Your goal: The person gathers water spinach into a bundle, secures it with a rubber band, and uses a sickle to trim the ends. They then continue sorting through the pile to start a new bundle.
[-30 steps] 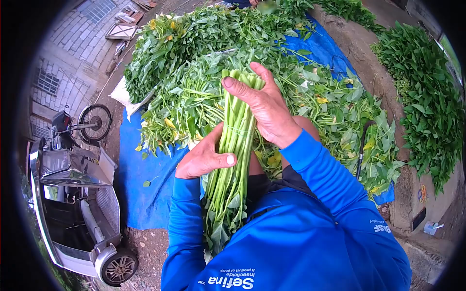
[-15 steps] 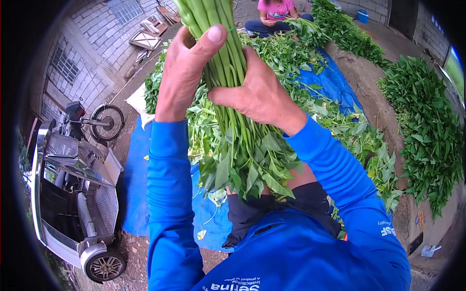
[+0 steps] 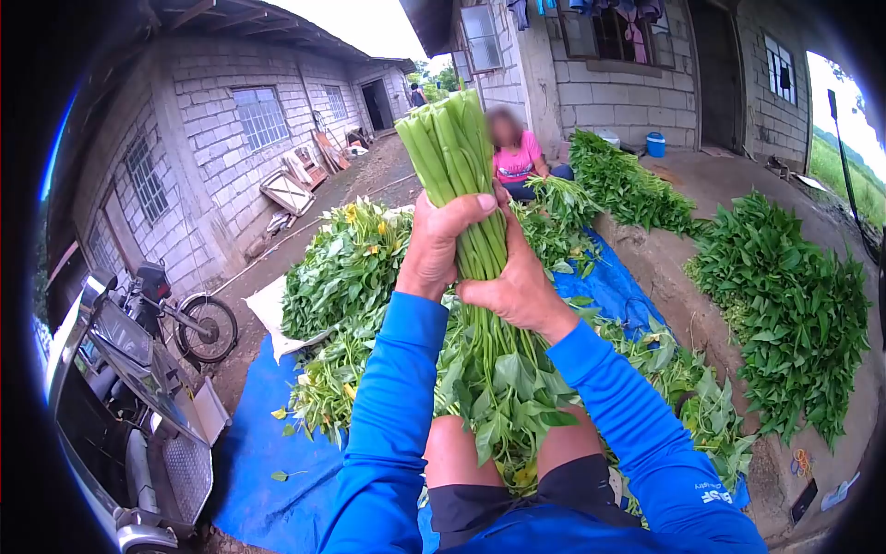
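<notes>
A thick bunch of long green leafy stems [image 3: 448,152] is held up in front of me, cut ends at the top and leaves hanging toward my lap. My left hand [image 3: 438,240] wraps around it from the left, thumb across the front. Lower down on the right side, my right hand [image 3: 517,282] is closed around the same bunch, its thumb lying over the stems. Beneath it, more loose greens [image 3: 360,268] lie heaped on a blue tarp [image 3: 268,471].
Another person [image 3: 519,159] in a pink shirt sits beyond the heap. Stacked leafy bunches [image 3: 784,295] line the concrete on the right. On the left stand a motorcycle with sidecar [image 3: 198,328] and a block-walled building [image 3: 208,129]. A blue container [image 3: 655,144] sits at the back.
My view has tipped upward, bringing the buildings and the bunch's cut tops into sight. Both hands keep hold of the bunch, which now appears lower and farther right in view.
</notes>
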A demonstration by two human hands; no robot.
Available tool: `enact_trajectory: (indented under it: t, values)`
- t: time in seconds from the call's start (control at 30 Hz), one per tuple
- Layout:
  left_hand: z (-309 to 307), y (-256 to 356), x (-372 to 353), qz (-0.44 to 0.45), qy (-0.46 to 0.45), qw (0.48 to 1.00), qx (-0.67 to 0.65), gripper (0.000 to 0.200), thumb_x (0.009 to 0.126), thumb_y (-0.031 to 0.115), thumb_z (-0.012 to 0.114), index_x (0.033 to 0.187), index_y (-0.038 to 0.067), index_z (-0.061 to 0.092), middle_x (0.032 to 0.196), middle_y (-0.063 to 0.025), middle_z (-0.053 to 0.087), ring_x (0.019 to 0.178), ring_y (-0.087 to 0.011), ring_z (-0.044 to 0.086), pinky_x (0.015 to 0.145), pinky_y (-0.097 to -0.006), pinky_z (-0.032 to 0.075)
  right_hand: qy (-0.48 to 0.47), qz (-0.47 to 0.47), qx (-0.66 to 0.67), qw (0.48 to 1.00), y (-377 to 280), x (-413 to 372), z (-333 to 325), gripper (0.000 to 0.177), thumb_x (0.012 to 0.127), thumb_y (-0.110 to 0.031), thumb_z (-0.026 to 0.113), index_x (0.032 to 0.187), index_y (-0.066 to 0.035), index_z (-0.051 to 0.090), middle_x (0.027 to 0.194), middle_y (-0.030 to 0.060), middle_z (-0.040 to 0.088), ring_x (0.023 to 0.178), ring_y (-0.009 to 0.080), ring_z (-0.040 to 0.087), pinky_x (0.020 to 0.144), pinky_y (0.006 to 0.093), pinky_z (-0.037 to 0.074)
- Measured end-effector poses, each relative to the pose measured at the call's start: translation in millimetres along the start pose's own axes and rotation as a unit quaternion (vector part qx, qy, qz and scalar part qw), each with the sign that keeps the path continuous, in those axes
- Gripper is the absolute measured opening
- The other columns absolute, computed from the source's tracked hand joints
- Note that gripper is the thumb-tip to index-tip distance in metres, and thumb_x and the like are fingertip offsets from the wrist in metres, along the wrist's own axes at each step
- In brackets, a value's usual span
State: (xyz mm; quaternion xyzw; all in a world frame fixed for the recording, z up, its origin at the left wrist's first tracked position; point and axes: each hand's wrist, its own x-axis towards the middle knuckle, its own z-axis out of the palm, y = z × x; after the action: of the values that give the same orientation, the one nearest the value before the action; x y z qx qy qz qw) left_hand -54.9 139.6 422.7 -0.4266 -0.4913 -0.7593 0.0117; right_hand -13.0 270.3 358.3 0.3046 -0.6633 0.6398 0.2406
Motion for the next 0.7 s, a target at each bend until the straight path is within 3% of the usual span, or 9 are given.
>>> enact_trajectory:
  t: [0.17,0.2,0.3,0.33,0.43,0.47,0.57,0.6,0.7]
  values:
    - [-7.4,1.7,-5.4,0.024,0.031,0.992,0.123,0.069,0.087,0.027,0.083,0.143,-0.001,0.054,0.129,-0.0128,0.068,0.119,-0.0211,0.065,0.105,-0.0376,0.052,0.064,0.102,-0.188,0.975,-17.0,-14.4,-3.2,0.107,0.076,-0.016,0.079,0.165,-0.002,0.022,0.139,0.0306,0.062,0.127,0.0419,0.067,0.107,0.0483,0.053]
    - [-10.1,6.0,-8.6,0.05,0.058,0.992,0.1,0.08,0.09,0.026,0.083,0.154,-0.001,0.043,0.141,-0.0162,0.062,0.131,-0.0229,0.06,0.111,-0.0397,0.049,0.084,0.061,-0.229,0.968,-12.0,-16.9,-3.6,0.101,0.079,-0.015,0.078,0.164,-0.002,0.025,0.132,0.0341,0.064,0.12,0.0498,0.067,0.101,0.0531,0.055]
    - [-1.0,27.5,-19.4,0.127,0.133,0.973,0.142,0.085,0.094,0.022,0.081,0.162,0.001,0.035,0.149,-0.0205,0.056,0.138,-0.0252,0.056,0.113,-0.0422,0.048,0.11,-0.005,-0.355,0.928,9.7,-21.0,-11.5,0.099,0.08,-0.014,0.079,0.163,-0.001,0.026,0.131,0.0334,0.064,0.116,0.0519,0.067,0.099,0.0557,0.054]
    - [-10.7,28.9,-19.1,0.172,0.13,0.952,0.217,0.084,0.095,0.025,0.082,0.164,0.009,0.038,0.155,-0.0211,0.052,0.14,-0.0281,0.056,0.113,-0.044,0.048,0.1,0.006,-0.382,0.919,10.0,-22.3,-14.9,0.101,0.079,-0.013,0.082,0.163,-0.002,0.027,0.127,0.0308,0.065,0.113,0.0513,0.066,0.097,0.0575,0.053]
    - [-33.6,45.3,-25.9,0.24,0.102,0.825,0.501,0.071,0.096,0.032,0.081,0.159,0.017,0.051,0.162,-0.0148,0.048,0.146,-0.0312,0.052,0.115,-0.0456,0.048,0.092,-0.04,-0.429,0.898,16.2,-26.6,-22.7,0.103,0.078,-0.013,0.084,0.163,-0.002,0.027,0.124,0.0281,0.065,0.111,0.0479,0.066,0.097,0.0573,0.052]
    - [-37.0,51.8,-25.7,0.264,0.083,0.801,0.53,0.061,0.093,0.035,0.085,0.148,0.018,0.063,0.159,-0.0115,0.051,0.142,-0.0311,0.055,0.113,-0.045,0.05,0.096,-0.054,-0.438,0.892,18.2,-28.4,-24.7,0.103,0.078,-0.013,0.085,0.164,-0.004,0.028,0.119,0.0253,0.065,0.11,0.045,0.066,0.093,0.0562,0.051]
    - [-39.5,62.8,-32.6,0.299,0.045,0.717,0.628,0.062,0.088,0.034,0.089,0.143,0.016,0.067,0.154,-0.0134,0.054,0.137,-0.031,0.059,0.111,-0.0456,0.053,0.074,-0.025,-0.447,0.891,13.1,-33.4,-29.7,0.103,0.078,-0.013,0.085,0.164,-0.006,0.029,0.117,0.0234,0.065,0.109,0.0441,0.066,0.09,0.0557,0.051]
    - [-29.8,66.8,-35.7,0.318,0.046,0.717,0.619,0.059,0.084,0.029,0.092,0.137,0.014,0.071,0.15,-0.0142,0.057,0.131,-0.0322,0.063,0.109,-0.0469,0.055,0.076,-0.03,-0.449,0.89,14.6,-33.0,-31.2,0.103,0.078,-0.013,0.085,0.164,-0.007,0.029,0.116,0.0227,0.065,0.108,0.0437,0.067,0.089,0.0555,0.051]
    - [-36.4,66.2,-41.0,0.259,0.003,0.696,0.669,0.05,0.084,0.024,0.092,0.13,0.011,0.075,0.147,-0.0142,0.06,0.127,-0.0327,0.066,0.107,-0.0468,0.056,0.073,-0.033,-0.459,0.885,17.8,-38.6,-34.5,0.103,0.078,-0.013,0.085,0.165,-0.007,0.029,0.114,0.0213,0.065,0.107,0.0429,0.067,0.088,0.0553,0.05]
